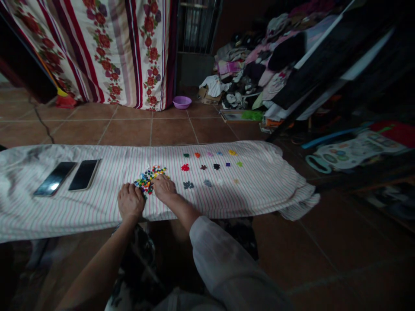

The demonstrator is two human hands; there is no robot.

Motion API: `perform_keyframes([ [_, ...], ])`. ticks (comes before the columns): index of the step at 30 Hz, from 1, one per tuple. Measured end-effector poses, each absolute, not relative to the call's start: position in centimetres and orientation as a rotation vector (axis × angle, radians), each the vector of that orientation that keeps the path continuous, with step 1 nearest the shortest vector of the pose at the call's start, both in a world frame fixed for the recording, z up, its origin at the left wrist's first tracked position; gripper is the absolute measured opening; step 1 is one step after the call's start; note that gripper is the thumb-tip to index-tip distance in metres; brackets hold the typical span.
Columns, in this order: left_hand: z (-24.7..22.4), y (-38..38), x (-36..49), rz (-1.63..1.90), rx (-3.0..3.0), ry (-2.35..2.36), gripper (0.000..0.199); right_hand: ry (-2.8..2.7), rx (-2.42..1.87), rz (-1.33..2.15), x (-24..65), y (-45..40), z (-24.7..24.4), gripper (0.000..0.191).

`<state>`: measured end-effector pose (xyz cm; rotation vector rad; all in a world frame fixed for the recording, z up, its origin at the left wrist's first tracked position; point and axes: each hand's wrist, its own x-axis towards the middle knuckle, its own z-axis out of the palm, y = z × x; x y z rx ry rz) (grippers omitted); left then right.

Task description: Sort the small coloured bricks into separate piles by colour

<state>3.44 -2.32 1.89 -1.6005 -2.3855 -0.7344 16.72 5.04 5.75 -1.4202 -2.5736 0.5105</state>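
A mixed pile of small coloured pieces (151,176) lies on the striped cloth (106,177); the pieces are too small to name. My left hand (130,201) rests palm down at the pile's near left edge, its fingers lying on the cloth. At the pile's right side my right hand (164,188) has its fingers drawn together, the tips among the pieces; whatever they pinch is hidden. Right of it are little single-colour groups in rows, among them a red group (185,167), a black group (216,166), a yellow group (232,152) and a grey group (188,185).
Two phones, a left one (55,179) and a right one (84,175), lie on the cloth at the left. Beyond the table are a floral curtain (126,52), a purple basin (182,102) and a heap of clothes (249,65). A dark slanted frame (301,108) stands at the right.
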Motion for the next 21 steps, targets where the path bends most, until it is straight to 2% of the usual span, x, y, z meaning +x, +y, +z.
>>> perform_keyframes([
  [9,1.7,-2.3,3.3,-0.797,-1.593,-2.402,0.043,-2.566,-1.491,0.546,16.5,6.0,6.3,0.022],
  [21,1.4,-2.4,3.1,-0.766,-1.614,-2.377,0.038,-2.499,-1.376,0.614,16.5,5.3,6.4,0.022],
])
